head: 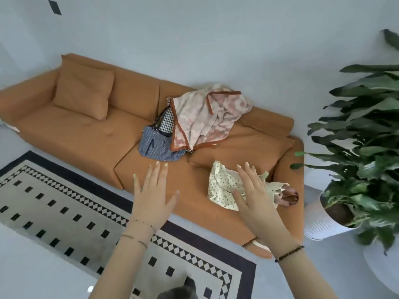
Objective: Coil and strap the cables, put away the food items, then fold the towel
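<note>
Seen from the head camera, an orange sofa (pixel 90 134) stands against a pale wall (pixel 194 39), and both hands reach out over the front edge of its seat. The left hand (pixel 151 199) hangs palm down above the bare seat near the front edge. Its fingers are straight and spread apart, holding nothing. The right hand (pixel 254 203) is likewise flat, with the fingers straight and slightly fanned, gripping nothing. It lies across a cream dotted pouch (pixel 220 188) that sits by the front right corner of the seat, though whether the palm touches the pouch cannot be told. Just right of the pouch, at the right end of the seat, lies a small pinkish item (pixel 290 197), too blurred to name.

The towel (pixel 203 119), pink and cream with a brown border, lies crumpled and unfolded toward the back of the seat. It is right of the middle and draped partly up the backrest. Its left edge hangs over a checked bag (pixel 166 123), and a blue dotted bag (pixel 157 145) sits just in front of that, touching the towel's lower corner. A loose cushion (pixel 84 91) leans in the back left corner of the sofa. A second cushion (pixel 244 149) lies flat between the towel and the pouch. In front of the sofa spreads a black-and-white patterned rug (pixel 64 201), and a leafy plant (pixel 367 126) in a white pot (pixel 319 227) stands beside the sofa's right end.
</note>
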A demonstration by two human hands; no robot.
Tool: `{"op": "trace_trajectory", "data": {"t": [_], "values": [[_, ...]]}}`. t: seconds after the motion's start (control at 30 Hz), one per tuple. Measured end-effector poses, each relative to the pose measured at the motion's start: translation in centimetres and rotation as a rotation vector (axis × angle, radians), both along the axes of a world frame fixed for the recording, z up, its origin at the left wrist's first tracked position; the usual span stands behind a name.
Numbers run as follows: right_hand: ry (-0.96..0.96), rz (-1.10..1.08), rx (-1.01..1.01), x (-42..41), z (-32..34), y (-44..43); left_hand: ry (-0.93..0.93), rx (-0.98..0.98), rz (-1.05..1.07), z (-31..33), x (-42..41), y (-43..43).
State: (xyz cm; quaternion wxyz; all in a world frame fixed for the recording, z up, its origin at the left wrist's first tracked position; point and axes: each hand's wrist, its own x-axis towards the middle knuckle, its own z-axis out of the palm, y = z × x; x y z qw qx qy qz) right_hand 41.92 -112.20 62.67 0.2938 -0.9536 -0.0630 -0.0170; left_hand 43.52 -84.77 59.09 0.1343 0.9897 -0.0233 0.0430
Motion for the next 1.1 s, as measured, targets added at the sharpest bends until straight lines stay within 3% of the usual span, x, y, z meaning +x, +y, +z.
{"op": "trace_trajectory", "data": {"t": [0.33,0.7,0.8,1.1], "values": [[0.104,0.037,0.04,16.8,-2.6,4.2,0.218,-0.127,-0.012,-1.6,16.3,2.7],[0.262,-0.014,0.046,39.2,-6.7,7.0,0.276,-0.089,-0.065,-2.6,35.3,7.5],[0.365,-0.041,0.085,44.0,-9.0,7.9,0.364,-0.077,-0.062,-4.2,39.7,8.5],[0.521,-0.265,0.216,54.8,-15.8,11.3,0.665,-0.449,-0.052,-14.1,55.5,8.4]]}}
